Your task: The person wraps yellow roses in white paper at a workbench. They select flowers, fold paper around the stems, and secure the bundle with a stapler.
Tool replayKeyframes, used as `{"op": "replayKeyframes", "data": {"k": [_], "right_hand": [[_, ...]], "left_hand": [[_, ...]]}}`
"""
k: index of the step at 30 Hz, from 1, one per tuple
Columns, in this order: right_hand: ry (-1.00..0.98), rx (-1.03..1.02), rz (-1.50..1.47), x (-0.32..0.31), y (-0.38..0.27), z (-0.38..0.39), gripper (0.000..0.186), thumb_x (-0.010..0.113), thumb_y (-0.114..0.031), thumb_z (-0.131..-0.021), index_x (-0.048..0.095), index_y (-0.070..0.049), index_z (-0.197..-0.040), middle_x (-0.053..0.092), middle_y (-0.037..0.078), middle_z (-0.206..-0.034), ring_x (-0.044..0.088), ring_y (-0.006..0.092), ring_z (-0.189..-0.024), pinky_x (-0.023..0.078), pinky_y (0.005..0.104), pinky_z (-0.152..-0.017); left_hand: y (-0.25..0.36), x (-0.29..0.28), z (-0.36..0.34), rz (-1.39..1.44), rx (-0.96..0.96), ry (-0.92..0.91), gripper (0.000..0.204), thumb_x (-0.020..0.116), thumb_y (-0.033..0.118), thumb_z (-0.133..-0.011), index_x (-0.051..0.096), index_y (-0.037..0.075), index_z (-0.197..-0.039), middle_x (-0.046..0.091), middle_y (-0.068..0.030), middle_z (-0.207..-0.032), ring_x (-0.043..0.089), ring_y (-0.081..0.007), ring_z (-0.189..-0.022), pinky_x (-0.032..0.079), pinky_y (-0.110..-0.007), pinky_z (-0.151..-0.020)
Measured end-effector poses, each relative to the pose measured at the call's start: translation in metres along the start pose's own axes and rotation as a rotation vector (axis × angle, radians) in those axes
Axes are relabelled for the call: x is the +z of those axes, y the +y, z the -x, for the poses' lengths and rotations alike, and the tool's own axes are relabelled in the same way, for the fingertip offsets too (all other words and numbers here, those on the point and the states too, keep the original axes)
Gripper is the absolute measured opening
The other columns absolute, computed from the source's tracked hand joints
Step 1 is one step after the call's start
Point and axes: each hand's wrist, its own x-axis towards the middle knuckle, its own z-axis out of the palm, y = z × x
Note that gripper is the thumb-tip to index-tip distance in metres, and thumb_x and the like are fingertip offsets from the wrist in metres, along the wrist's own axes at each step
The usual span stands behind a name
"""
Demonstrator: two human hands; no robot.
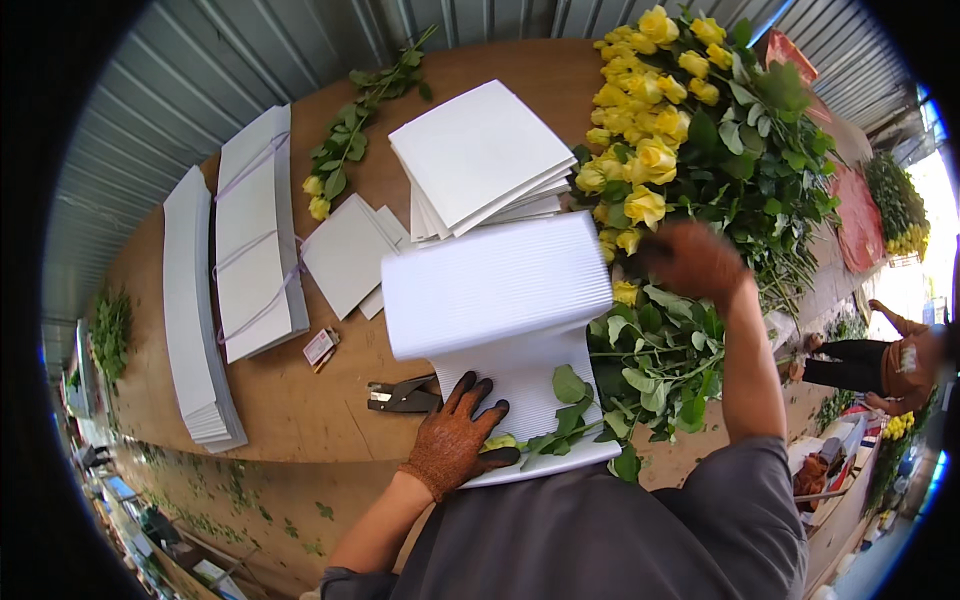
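My left hand [448, 437], in a brown work glove with dark fingertips, rests with spread fingers on a white corrugated paper sheet [520, 370]. By its thumb lies a yellow rose [502, 443], its leafy stem running right across the sheet. The far part of the corrugated paper [495, 285] is folded or rolled into a thick raised stack. My right hand [690, 262], gloved alike, is smeared by motion beside the heap of yellow roses [655, 155]; its fingers cannot be made out. Next to the sheet's left edge sits a black hand-held stapler or punch [403, 396].
White square cards [485, 150] are stacked at the back, smaller ones [348, 255] beside them. Long white bundles [255, 230], one tied with purple string, lie left. A small box [321, 347] and a loose rose stem [360, 125] are nearby. Another person [890, 365] stands far right.
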Motion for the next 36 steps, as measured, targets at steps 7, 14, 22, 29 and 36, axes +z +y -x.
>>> {"op": "replayKeyframes", "data": {"k": [7,14,22,29,36], "right_hand": [[0.203,0.176,0.418,0.024,0.085,-0.031,0.035,0.060,-0.013,-0.084,0.064,-0.014,-0.119,0.054,0.017,-0.130,0.050,0.0379,-0.124,0.040,0.0516,-0.106],[0.581,-0.206,-0.057,-0.048,0.064,0.080,0.036,0.064,0.001,-0.078,0.060,0.001,-0.114,0.060,0.019,-0.120,0.060,0.0377,-0.108,0.048,0.0376,-0.092],[0.480,-0.637,0.198,-0.015,-0.102,0.115,0.035,0.072,-0.009,-0.068,0.066,-0.007,-0.103,0.060,0.012,-0.098,0.062,0.0302,-0.080,0.051,0.0428,-0.071],[-0.096,-0.618,-0.117,0.142,-0.108,0.068,0.022,0.069,-0.019,-0.077,0.065,-0.012,-0.098,0.060,0.009,-0.092,0.066,0.0280,-0.080,0.052,0.0405,-0.073],[-0.146,-0.726,-0.004,0.150,-0.103,0.059,0.021,0.069,-0.022,-0.080,0.066,-0.012,-0.098,0.059,0.008,-0.091,0.064,0.0292,-0.083,0.051,0.0438,-0.076]], "left_hand": [[-0.002,-0.001,-0.003,0.030,0.027,0.011,0.067,0.084,0.041,-0.069,0.062,0.012,-0.125,0.047,-0.0172,-0.143,0.037,-0.0383,-0.140,0.041,-0.048,-0.109],[-0.003,0.003,0.000,0.045,0.011,0.005,0.067,0.084,0.042,-0.070,0.062,0.011,-0.126,0.045,-0.0175,-0.145,0.036,-0.0383,-0.140,0.040,-0.048,-0.110],[-0.008,0.006,0.006,0.043,0.015,0.067,0.074,0.081,0.044,-0.073,0.054,0.011,-0.134,0.046,-0.0143,-0.143,0.039,-0.0347,-0.138,0.041,-0.049,-0.106],[-0.017,0.023,0.010,0.245,-0.087,0.158,0.123,0.091,0.038,-0.058,0.021,0.000,-0.152,0.046,-0.0230,-0.144,0.048,-0.0364,-0.131,0.038,-0.046,-0.110],[-0.010,0.011,0.009,0.150,-0.001,0.110,0.084,0.085,0.038,-0.067,0.050,0.023,-0.142,0.048,-0.0156,-0.142,0.040,-0.0345,-0.138,0.036,-0.049,-0.111]]}}
